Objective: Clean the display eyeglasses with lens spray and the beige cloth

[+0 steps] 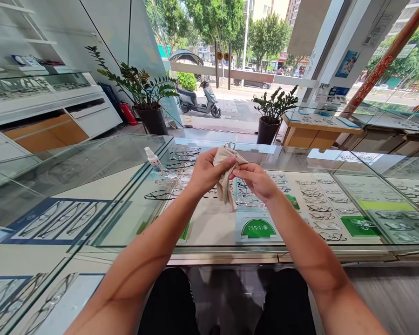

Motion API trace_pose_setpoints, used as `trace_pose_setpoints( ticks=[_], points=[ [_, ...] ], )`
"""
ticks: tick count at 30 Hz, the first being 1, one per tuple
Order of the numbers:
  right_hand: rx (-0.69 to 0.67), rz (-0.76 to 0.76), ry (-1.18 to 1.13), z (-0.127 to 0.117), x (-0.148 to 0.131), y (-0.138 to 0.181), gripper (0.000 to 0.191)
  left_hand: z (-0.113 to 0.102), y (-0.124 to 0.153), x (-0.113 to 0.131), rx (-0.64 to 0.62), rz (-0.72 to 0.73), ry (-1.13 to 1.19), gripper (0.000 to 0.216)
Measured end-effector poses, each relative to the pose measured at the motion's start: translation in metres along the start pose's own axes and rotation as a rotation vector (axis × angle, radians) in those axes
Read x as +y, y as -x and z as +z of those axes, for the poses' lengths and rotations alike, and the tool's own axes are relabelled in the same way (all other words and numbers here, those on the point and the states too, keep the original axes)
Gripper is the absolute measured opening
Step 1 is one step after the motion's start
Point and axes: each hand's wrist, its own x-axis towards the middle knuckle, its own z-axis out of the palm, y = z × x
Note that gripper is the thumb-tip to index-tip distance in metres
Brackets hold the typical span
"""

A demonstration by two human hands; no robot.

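A beige cloth (225, 186) hangs in folds above the glass counter. My left hand (209, 170) is closed around its upper part, thumb pressed on top. At the cloth's right edge, the fingers of my right hand (256, 180) pinch together on it, close to my left thumb. A thin, greyish loop (232, 145) sticks out over the top of the cloth; most of whatever it belongs to is hidden in the folds. To the left of my hands, a white spray bottle (154, 159) stands upright on the counter.
Under the glass counter (209, 232) lie rows of eyeglasses (317, 207) and a green sign (258, 228). Two potted plants (152, 118) flank the glass door, and a scooter (200, 98) is parked outside. Another display cabinet (38, 109) stands at the left.
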Motion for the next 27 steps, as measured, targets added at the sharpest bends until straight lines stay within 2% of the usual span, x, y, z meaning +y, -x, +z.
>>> trace_pose_setpoints(
  ticks=[3,6,10,15,22,27],
  points=[
    [-0.024,0.004,0.007,0.000,0.000,0.000,0.030,0.004,0.002,0.001,0.033,0.014,-0.007,0.055],
    [0.012,-0.020,0.018,-0.002,-0.003,-0.001,0.027,0.002,0.000,-0.001,0.016,0.003,0.037,0.058],
    [0.076,-0.049,0.029,-0.005,-0.008,-0.001,0.025,-0.007,-0.003,-0.003,-0.088,-0.057,0.150,0.052],
    [0.076,-0.037,-0.042,-0.004,-0.010,0.001,0.025,-0.010,-0.002,0.005,-0.227,-0.101,0.218,0.053],
    [0.073,-0.010,-0.106,-0.001,-0.002,-0.001,0.028,-0.001,0.000,0.006,-0.160,-0.052,0.153,0.054],
    [0.048,-0.018,-0.059,0.002,0.001,-0.001,0.032,0.004,0.001,0.002,-0.056,-0.045,0.119,0.054]
  ],
)
